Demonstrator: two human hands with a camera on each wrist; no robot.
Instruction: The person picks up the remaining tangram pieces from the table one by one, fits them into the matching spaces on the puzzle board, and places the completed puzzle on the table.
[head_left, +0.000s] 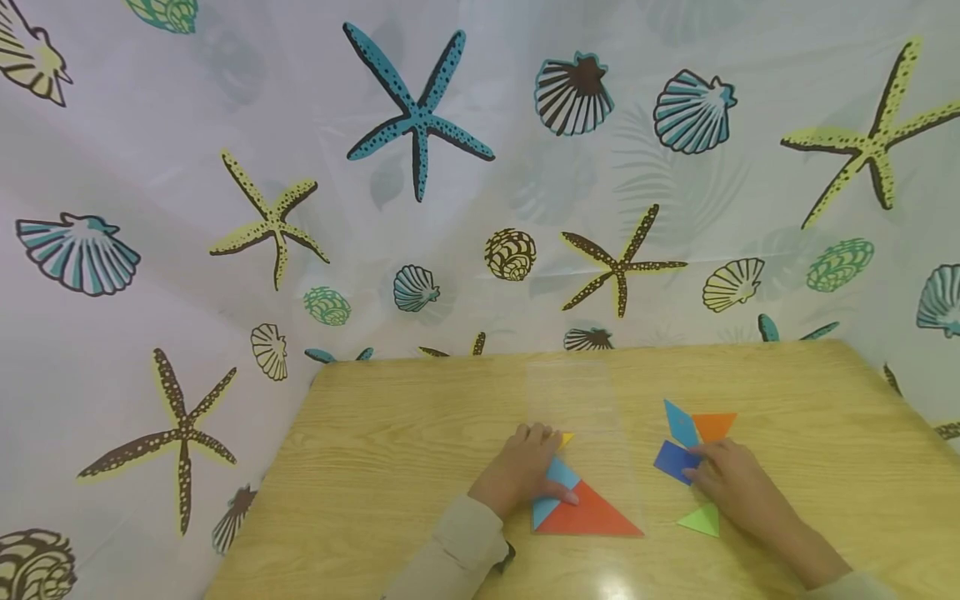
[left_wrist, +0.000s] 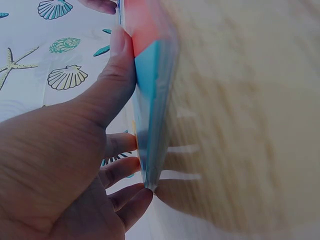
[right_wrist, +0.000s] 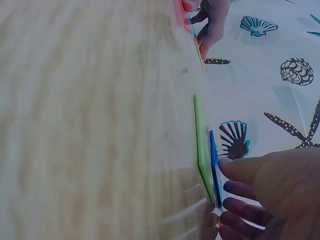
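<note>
My left hand lies over a clear flat tray, its thumb resting near where a red triangle meets light blue pieces. The other fingers spread towards the tray's far left, beside a small yellow piece that they partly cover. To the right of the tray, my right hand pinches the near right side of a dark blue square piece with thumb and fingers. The right wrist view shows the thumb against this blue piece, next to a green piece.
Beyond the right hand lie a light blue parallelogram and an orange piece. A light green triangle sits nearer, left of the right wrist. The wooden table meets a patterned cloth at its back edge.
</note>
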